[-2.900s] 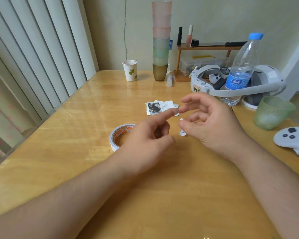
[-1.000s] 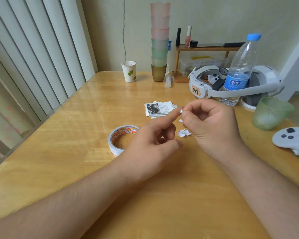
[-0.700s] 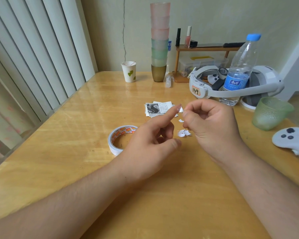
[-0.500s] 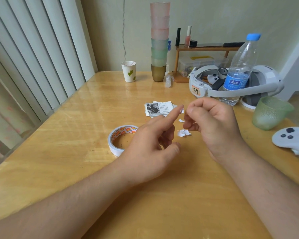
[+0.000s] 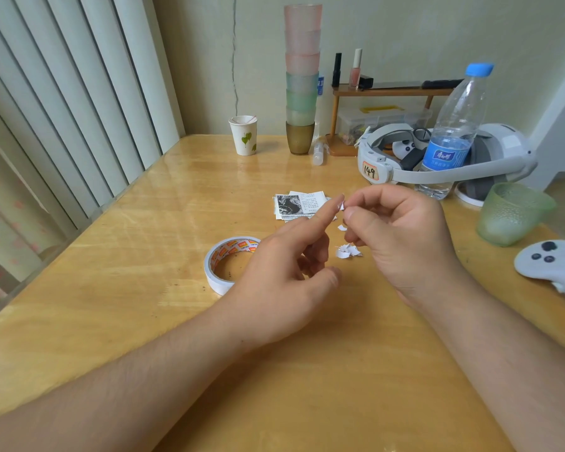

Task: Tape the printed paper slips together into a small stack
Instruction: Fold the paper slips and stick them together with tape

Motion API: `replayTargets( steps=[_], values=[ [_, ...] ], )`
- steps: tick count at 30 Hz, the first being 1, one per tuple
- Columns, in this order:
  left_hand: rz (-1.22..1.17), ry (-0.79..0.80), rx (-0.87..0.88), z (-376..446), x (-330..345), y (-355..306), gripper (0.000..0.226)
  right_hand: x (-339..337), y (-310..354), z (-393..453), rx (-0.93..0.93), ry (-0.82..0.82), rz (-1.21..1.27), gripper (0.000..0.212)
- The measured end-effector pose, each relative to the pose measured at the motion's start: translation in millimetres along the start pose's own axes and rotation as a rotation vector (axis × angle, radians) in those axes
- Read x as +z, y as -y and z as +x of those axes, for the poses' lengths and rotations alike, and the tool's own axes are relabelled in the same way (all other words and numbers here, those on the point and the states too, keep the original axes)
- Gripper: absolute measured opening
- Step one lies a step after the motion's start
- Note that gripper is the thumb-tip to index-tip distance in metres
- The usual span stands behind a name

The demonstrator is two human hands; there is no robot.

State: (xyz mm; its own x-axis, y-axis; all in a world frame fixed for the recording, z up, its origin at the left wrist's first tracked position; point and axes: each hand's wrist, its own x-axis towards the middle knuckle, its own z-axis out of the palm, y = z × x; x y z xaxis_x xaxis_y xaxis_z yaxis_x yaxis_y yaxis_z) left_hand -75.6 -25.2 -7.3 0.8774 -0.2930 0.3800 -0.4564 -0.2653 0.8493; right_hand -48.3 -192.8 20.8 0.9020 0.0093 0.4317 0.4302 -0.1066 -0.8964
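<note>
Right hand (image 5: 402, 236) pinches small white tape bit (image 5: 342, 206) stuck on extended left hand (image 5: 284, 285) index tip; other left fingers loosely curled, holding nothing.

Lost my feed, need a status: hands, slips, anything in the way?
Left hand open, forefinger out, white bit at its tip. Right hand pinching that bit. Slips stacked on table beyond, untouched. Tape roll beside left hand; scraps between hands.

Wooden table (image 5: 118, 282): tape roll (image 5: 224, 265); paper slips (image 5: 299, 206).
</note>
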Motion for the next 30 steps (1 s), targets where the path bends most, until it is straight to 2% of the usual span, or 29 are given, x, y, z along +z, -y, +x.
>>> replayTargets(
  steps=[7,14,19,24,28,30],
  values=[
    [0.045,0.008,0.022,-0.9,-0.1,-1.1,0.080,-1.6,1.3,-0.5,-0.008,0.027,0.019,0.008],
    [-0.019,0.014,-0.015,-1.5,-0.1,-2.1,0.081,-1.3,1.5,0.0,-0.016,0.027,-0.013,0.018],
    [-0.081,0.013,-0.044,-0.7,0.9,-2.8,0.080,-0.9,0.6,-0.1,0.019,0.018,-0.005,0.017],
    [-0.320,0.037,-0.120,-0.2,-1.6,-6.4,0.076,-0.5,1.6,1.3,0.132,0.005,0.086,0.013],
    [-0.699,0.110,-0.238,2.4,-3.5,-8.0,0.069,-2.5,3.7,3.1,0.238,0.022,0.189,0.013],
    [-0.800,0.133,-0.290,4.1,-5.0,-9.0,0.064,-3.4,3.8,3.6,0.282,0.016,0.238,0.015]
  ],
)
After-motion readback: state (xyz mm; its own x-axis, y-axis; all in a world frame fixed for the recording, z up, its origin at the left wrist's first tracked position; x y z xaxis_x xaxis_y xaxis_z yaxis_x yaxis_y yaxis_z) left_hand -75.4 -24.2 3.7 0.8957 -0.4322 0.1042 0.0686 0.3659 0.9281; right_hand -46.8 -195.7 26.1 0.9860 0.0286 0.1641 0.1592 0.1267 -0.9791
